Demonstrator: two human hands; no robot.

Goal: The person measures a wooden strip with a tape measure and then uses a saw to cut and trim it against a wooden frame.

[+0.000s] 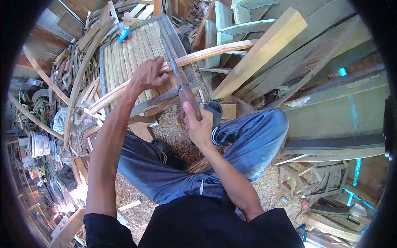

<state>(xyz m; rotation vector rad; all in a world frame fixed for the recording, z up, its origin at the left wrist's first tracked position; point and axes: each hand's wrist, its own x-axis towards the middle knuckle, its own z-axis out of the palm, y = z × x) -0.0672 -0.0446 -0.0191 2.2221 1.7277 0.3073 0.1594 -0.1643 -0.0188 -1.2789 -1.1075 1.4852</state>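
Observation:
A long curved wooden strip [211, 51] crosses in front of me, its reddish face showing. My left hand [149, 75] is closed over it, fingers curled, hiding that stretch of the wood. A long-bladed knife [180, 78] with a brown wooden handle and a metal band sits in my right hand [197, 124], the thumb lying along the handle. Its dark blade points away from me and overlaps the strip just right of my left hand. Beneath lies a framed slatted panel [142, 41].
A thick pale plank [260, 53] leans at the strip's right end, beside a whitish stepped wooden frame [244, 28]. A blue and pink tape measure [124, 35] rests on the panel. Scrap wood [78, 62] heaps up at left; a small wooden frame [300, 177] stands at right.

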